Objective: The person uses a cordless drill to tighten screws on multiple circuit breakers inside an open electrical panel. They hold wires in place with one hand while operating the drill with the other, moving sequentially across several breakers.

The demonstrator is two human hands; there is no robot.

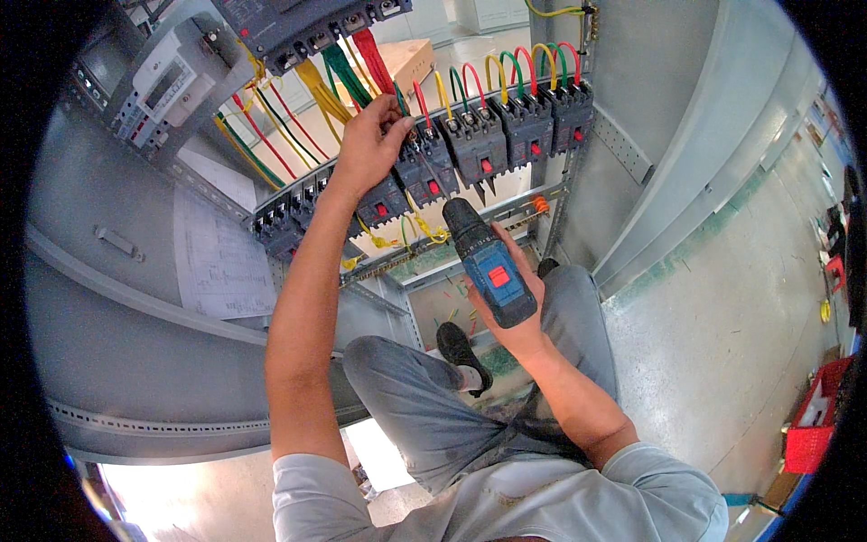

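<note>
My right hand (519, 312) is wrapped round the grip of a blue and black cordless drill (488, 266). Its long thin bit reaches up toward the top of a black circuit breaker (423, 167) with a red toggle. At that breaker's upper terminals, the fingers of my left hand (368, 149) are closed on a green wire (400, 98), whose end is hidden by the fingers. Right of it stand more breakers (476, 144) in the same row, with red, yellow and green wires (515, 68) looping from their tops.
A larger breaker (312, 27) hangs above, with thick coloured cable bundles (348, 77) below it. Left are a meter (167, 86) and a paper diagram (221, 253) on the grey cabinet wall. Yellow wires (424, 226) dangle under the row. A red crate (813, 425) sits far right.
</note>
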